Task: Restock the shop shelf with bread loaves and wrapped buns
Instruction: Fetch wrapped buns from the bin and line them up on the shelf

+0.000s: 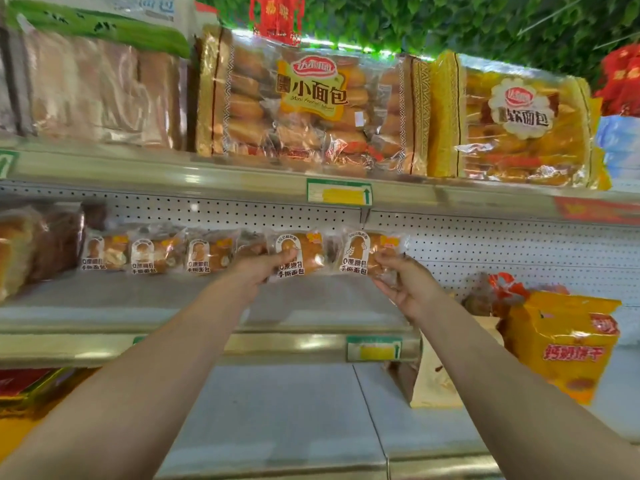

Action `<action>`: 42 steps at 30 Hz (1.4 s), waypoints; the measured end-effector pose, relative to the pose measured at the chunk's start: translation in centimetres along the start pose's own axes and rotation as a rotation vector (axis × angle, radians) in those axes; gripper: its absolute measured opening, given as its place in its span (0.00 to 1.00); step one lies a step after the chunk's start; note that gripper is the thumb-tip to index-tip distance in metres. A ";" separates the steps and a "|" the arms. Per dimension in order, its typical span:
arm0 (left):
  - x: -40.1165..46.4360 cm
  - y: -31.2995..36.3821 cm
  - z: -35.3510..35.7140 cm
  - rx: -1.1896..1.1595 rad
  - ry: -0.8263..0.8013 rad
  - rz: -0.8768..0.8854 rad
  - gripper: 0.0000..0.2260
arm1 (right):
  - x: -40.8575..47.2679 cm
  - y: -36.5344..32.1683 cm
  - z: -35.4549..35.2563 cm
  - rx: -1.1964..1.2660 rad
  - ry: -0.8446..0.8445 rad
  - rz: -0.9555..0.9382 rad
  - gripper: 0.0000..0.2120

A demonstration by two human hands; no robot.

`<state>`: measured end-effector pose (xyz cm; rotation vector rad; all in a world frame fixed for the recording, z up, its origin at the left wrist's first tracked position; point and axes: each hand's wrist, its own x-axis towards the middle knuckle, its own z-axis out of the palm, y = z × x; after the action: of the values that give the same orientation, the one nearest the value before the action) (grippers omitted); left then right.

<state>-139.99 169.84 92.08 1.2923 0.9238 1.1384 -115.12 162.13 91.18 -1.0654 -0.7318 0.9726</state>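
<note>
The middle shelf (104,299) runs across the view with a perforated back panel, and above it the top shelf (242,174) carries two big bags of mini breads (311,102) and soft breads (519,123), with a blurred wrapped loaf to their left. On the middle shelf a row of wrapped buns (156,252) stands upright against the back panel, labels facing out, running from the dark loaves (34,244) at the far left toward the right.

Both arms reach forward and slightly up, nearly straight, to the right end of that row. The left hand (266,268) grips one wrapped bun (301,252) by its lower left edge, fingers curled round the wrapper. The right hand (405,282) pinches a second bun (370,251) at its lower right corner, thumb on the front. Each bun stands with its long axis upright, just above and beyond its fingers, apparently at the back panel.

The open stretch of shelf lies to the right of the right hand's bun, so the row would likely extend that way; the right hand is nearer that gap. Further right sit a yellow biscuit bag (561,344) and a small price tag (374,348) on the shelf lip.
</note>
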 end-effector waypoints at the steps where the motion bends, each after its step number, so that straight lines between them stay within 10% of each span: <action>1: 0.7 -0.1 0.2 0.016 0.004 -0.014 0.31 | 0.9 0.1 -0.2 -0.027 0.009 -0.002 0.23; 7: 10.0 -4.2 0.0 0.163 0.092 -0.069 0.49 | 7.1 0.9 -1.8 -0.056 0.075 0.066 0.26; 14: 10.2 -3.8 2.6 0.294 0.199 -0.019 0.19 | 12.0 2.2 -3.0 -0.169 0.026 0.094 0.31; 22: 11.1 -4.5 3.3 0.540 0.295 0.045 0.14 | 15.4 4.3 -3.7 -0.182 -0.030 0.116 0.51; 28: 12.0 -4.8 3.3 0.635 0.327 0.064 0.17 | 16.7 4.7 -3.7 -0.226 -0.092 0.057 0.38; 33: 12.3 -5.0 3.6 0.668 0.382 0.108 0.24 | 17.7 5.4 -3.9 -0.253 -0.086 0.035 0.47; 42: 11.9 -5.1 3.8 0.927 0.402 0.198 0.19 | 17.3 5.2 -3.3 -0.352 -0.044 -0.011 0.21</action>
<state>-133.01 180.82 88.47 1.9523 1.7819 1.1812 -106.69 177.58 85.86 -1.3462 -0.9675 0.8782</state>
